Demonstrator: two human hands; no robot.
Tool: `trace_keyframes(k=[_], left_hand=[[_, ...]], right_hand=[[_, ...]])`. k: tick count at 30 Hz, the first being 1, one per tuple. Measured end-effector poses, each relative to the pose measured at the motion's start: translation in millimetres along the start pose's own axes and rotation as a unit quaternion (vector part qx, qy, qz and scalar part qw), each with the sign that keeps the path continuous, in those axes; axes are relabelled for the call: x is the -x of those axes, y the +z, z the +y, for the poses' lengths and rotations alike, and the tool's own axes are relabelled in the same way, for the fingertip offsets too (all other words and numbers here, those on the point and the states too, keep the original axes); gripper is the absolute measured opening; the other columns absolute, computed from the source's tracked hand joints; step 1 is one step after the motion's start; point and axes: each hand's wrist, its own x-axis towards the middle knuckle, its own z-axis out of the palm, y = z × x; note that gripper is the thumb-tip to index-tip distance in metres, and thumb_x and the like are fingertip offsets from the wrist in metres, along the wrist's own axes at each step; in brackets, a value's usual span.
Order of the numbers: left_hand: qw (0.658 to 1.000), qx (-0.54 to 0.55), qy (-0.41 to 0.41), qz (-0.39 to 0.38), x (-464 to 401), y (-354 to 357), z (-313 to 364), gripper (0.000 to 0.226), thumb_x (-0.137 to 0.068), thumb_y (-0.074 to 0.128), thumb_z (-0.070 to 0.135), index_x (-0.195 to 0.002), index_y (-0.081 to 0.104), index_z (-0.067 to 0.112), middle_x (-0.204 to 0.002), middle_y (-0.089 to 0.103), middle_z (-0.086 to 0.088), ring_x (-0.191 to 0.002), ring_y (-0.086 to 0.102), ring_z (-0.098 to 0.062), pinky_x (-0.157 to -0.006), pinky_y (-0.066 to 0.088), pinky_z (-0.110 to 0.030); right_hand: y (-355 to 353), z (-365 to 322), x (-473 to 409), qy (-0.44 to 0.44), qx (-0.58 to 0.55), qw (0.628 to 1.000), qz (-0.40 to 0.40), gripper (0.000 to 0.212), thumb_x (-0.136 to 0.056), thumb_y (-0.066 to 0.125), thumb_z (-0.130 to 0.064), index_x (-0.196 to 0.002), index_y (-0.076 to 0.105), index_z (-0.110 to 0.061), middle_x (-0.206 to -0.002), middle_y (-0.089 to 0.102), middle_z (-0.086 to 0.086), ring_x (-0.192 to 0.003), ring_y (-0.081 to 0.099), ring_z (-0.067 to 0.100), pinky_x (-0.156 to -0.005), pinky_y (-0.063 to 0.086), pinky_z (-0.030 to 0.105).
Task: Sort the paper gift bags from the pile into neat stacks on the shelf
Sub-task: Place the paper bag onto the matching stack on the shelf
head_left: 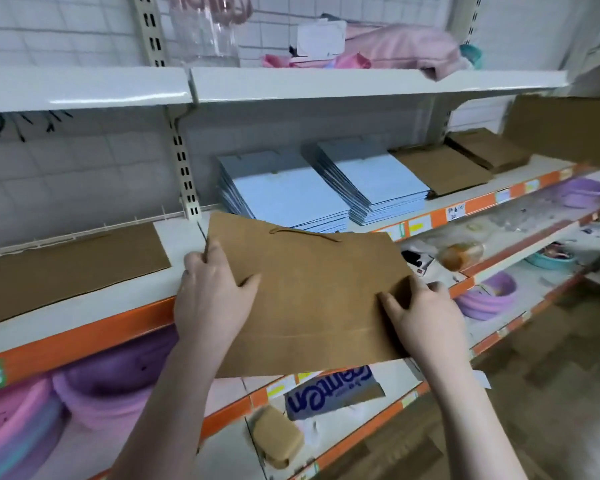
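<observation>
The left hand (210, 299) and right hand (423, 317) each grip an edge of one flat brown paper gift bag (309, 296), held above the shelf (174, 233) front. Behind it, two blue stacks (284, 192) and brown stacks (440, 171) already lie sorted; this bag remains unplaced.

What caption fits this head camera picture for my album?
Both hands hold a brown paper bag before a shelf of blue stacks.
</observation>
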Motion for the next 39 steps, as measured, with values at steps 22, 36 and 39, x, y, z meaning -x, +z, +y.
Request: trace_keyframes(k=[22,36,39], left_hand=[[0.999,0.046,0.021,0.008,-133,226,320,0.080,-0.088,0.057,0.047,-0.149,0.019,0.014,-0.137,0.037,-0.018,-0.124,0.043,-0.035,-0.098,0.040,-0.045],[0.998,0.032,-0.046,0.017,-164,368,542,0.076,-0.086,0.059,0.046,-0.145,0.025,0.013,-0.132,0.040,-0.021,-0.115,0.048,-0.036,-0.093,0.043,-0.044],[0.997,0.015,-0.063,0.035,-185,388,546,0.080,-0.086,0.059,0.047,-0.148,0.021,0.014,-0.135,0.039,-0.021,-0.118,0.047,-0.036,-0.094,0.042,-0.043]], right_hand=[[-21,223,-355,0.010,-0.049,0.998,0.027,0.048,-0.089,0.050,-0.049,-0.120,0.052,-0.012,-0.115,0.050,0.014,-0.107,0.052,0.038,-0.087,0.043,0.040],[-57,397,-573,-0.055,-0.035,0.998,0.008,0.045,-0.090,0.049,-0.049,-0.117,0.053,-0.013,-0.107,0.051,0.012,-0.100,0.054,0.034,-0.082,0.042,0.037],[-44,395,-608,-0.086,-0.054,0.995,-0.004,0.045,-0.091,0.048,-0.049,-0.119,0.053,-0.014,-0.109,0.050,0.010,-0.099,0.054,0.032,-0.083,0.043,0.037]])
